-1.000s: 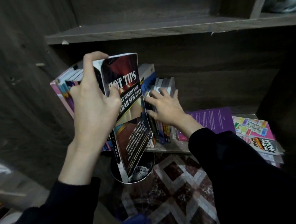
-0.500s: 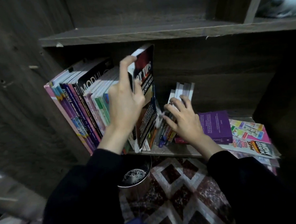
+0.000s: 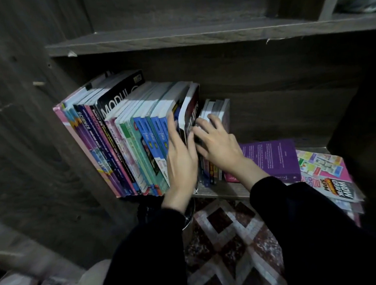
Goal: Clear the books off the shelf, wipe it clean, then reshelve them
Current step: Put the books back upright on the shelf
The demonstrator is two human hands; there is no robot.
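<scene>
Wood, dark and grained, forms the shelf (image 3: 224,190) that carries the books. We count two upright groups: a long row (image 3: 121,132) leaning left against the side wall, and a short group (image 3: 218,108) just to its right. The spines are too many and too blurred for an exact count. One dark-covered book (image 3: 191,107) stands at the right end of the long row. The left grip (image 3: 179,160) is unclenched, its fingers straight, pressing flat against this book and the blue spines beside it. The right grip (image 3: 217,145) is likewise unclenched, fingers spread, resting on the short group. One purple book (image 3: 270,157) lies flat further right, beside one stack of magazines (image 3: 328,170). One patterned rug (image 3: 231,238) lies below.
</scene>
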